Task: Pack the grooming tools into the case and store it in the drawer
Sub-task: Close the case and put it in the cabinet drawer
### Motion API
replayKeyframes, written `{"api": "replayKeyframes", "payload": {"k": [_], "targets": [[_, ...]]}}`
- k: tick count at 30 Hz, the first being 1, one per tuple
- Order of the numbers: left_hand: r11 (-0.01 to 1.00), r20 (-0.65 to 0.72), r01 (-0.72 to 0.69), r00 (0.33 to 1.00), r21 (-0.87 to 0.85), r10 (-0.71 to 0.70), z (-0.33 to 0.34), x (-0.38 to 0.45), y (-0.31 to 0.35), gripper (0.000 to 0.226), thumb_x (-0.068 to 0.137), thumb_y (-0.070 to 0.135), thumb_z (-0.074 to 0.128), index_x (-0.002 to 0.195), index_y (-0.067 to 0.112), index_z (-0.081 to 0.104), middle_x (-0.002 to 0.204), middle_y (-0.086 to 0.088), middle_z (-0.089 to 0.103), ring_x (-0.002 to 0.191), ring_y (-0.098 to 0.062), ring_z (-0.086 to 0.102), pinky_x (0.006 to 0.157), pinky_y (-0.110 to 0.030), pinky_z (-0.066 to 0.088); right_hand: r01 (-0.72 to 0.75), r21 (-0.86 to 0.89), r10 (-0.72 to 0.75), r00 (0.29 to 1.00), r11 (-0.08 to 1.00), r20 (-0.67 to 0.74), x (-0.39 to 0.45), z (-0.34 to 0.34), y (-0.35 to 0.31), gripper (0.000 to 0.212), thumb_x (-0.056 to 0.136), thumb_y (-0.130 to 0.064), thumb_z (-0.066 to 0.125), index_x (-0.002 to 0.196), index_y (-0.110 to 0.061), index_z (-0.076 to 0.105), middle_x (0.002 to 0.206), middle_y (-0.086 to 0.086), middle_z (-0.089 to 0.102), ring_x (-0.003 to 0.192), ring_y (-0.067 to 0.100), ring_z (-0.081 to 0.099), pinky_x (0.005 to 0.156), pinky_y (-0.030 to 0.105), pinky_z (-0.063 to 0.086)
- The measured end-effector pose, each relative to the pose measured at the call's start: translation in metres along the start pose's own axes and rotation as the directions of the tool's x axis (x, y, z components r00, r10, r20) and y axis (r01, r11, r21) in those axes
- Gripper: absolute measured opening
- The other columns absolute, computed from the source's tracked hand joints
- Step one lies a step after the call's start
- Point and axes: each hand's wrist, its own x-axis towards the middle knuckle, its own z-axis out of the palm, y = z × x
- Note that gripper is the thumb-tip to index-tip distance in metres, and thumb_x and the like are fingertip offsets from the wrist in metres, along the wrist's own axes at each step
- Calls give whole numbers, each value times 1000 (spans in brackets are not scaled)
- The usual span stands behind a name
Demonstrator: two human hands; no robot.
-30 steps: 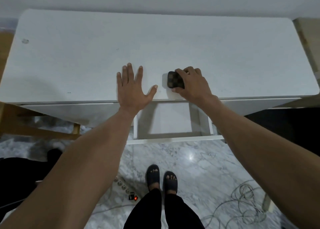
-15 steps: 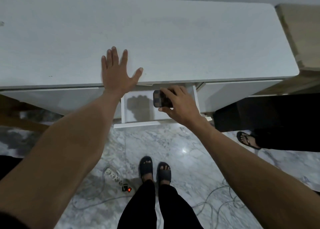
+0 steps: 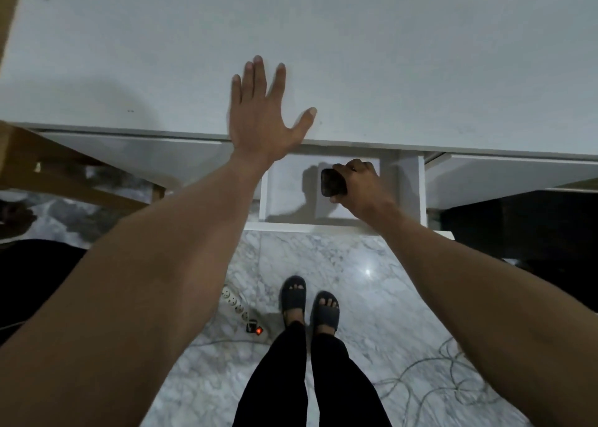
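Now lowering case [image 3: 333,182], gripped in right hand [image 3: 360,187], into drawer [image 3: 339,224], left hand [image 3: 259,116] flat above; closing remaining.

Pwr strip [image 3: 241,310] w/ red switch on marble floor [image 3: 372,297], loose cables [image 3: 453,381] nearby.

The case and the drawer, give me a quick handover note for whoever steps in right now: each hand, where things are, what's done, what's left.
Left hand: open, fingers spread, flat on the white table at its front edge.
Right hand: grips the dark case, holding it inside the open drawer. Whether the case already touches the drawer floor cannot be told.
Done: the case is shut and off the table; the drawer is pulled out.
Left: set the case down, let go, draw the right hand out, push the drawer shut.
Underfoot: a power strip and loose cables on the marble floor.
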Motion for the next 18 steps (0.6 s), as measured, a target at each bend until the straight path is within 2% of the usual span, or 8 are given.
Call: {"api": "replayKeyframes", "payload": {"k": [9,14,18], "targets": [[1000,-100,0,995,-10,-1,8,0,-1,91,95,76,37,160,13,40,167,-26,31,157,-41,27,129,-56,20,-76,6,75,994,997,81,20,22,4,72,80,-31,77,142,-22,41,132,12,46,124,33,39,89,47,52],[1000,-121,0,993,-2,-1,11,1,-2,90,95,76,38,159,13,42,166,-26,33,156,-41,29,129,-57,22,-101,-16,102,991,995,88,29,32,4,53,85,-21,68,135,-15,49,128,14,47,119,34,41,82,44,54],[1000,-96,1,995,0,-1,10,1,-2,91,95,76,35,160,13,40,167,-25,31,157,-40,27,129,-56,21,-119,-14,120,988,993,99,31,32,6,51,85,-22,68,132,-14,51,127,13,48,118,34,42,85,44,54]]}}
